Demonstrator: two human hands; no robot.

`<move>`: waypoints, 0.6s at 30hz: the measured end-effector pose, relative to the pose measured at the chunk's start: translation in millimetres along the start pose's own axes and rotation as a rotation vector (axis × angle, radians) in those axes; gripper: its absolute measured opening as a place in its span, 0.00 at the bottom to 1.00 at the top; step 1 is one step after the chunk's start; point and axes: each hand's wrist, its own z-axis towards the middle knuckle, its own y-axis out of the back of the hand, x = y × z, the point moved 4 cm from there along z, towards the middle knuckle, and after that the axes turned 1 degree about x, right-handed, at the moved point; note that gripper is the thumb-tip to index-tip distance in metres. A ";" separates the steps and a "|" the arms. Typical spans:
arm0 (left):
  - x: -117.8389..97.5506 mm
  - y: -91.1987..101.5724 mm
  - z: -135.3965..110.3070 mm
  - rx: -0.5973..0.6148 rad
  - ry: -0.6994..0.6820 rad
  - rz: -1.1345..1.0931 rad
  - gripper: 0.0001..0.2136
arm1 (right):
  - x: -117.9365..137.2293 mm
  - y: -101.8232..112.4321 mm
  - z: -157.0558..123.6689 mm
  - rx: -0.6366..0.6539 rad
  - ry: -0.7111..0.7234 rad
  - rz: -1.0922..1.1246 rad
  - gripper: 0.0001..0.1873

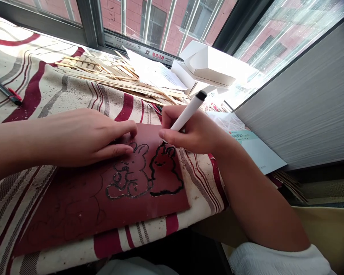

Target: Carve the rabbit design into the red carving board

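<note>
A dark red board lies on the striped cloth in front of me, with cartoon animals drawn on it in black. The rightmost figure has a thick, fresh-looking outline; the middle one's lines look patchy, and those at the left are faint. My right hand grips a white marker with a black end pointing up, its tip at the top of the rightmost figure. Flat across the board's upper part rests my left hand, thumb and index finger stretched out beside the middle figure, holding nothing.
Thin wooden sticks are piled by the window, beside a paper sheet and an open white box. A pen lies at far left. Right of my forearm is a pale booklet. Crumbs dot the striped cloth.
</note>
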 end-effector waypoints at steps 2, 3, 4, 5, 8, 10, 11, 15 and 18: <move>0.1 -0.5 0.6 0.025 -0.013 0.010 0.19 | -2.5 -3.4 1.4 0.024 0.009 -0.018 0.11; 0.3 -0.4 0.6 0.033 -0.009 0.011 0.19 | -3.7 -4.4 1.9 0.029 0.007 -0.031 0.10; 0.7 -0.3 0.6 0.038 0.002 0.012 0.18 | -4.6 -5.3 2.3 0.034 0.007 -0.042 0.10; 1.4 -0.3 0.5 0.040 0.015 0.017 0.18 | -5.5 -6.1 2.6 0.045 0.007 -0.051 0.11; 4.2 -2.0 1.6 0.046 0.000 0.043 0.18 | -8.0 -7.8 2.6 0.083 -0.002 -0.065 0.11; 6.1 -3.7 2.9 0.047 -0.031 0.055 0.19 | -9.5 -7.7 2.5 0.088 -0.019 -0.081 0.10; 6.6 -4.2 3.5 0.046 -0.044 0.056 0.20 | -10.1 -7.4 2.4 0.085 -0.027 -0.090 0.10; 5.7 -3.2 3.4 0.030 -0.029 0.029 0.20 | -10.3 -6.9 2.8 0.091 -0.038 -0.089 0.10; 5.3 -2.5 2.2 0.033 0.002 0.007 0.19 | -10.2 -5.6 2.5 0.113 -0.066 -0.099 0.12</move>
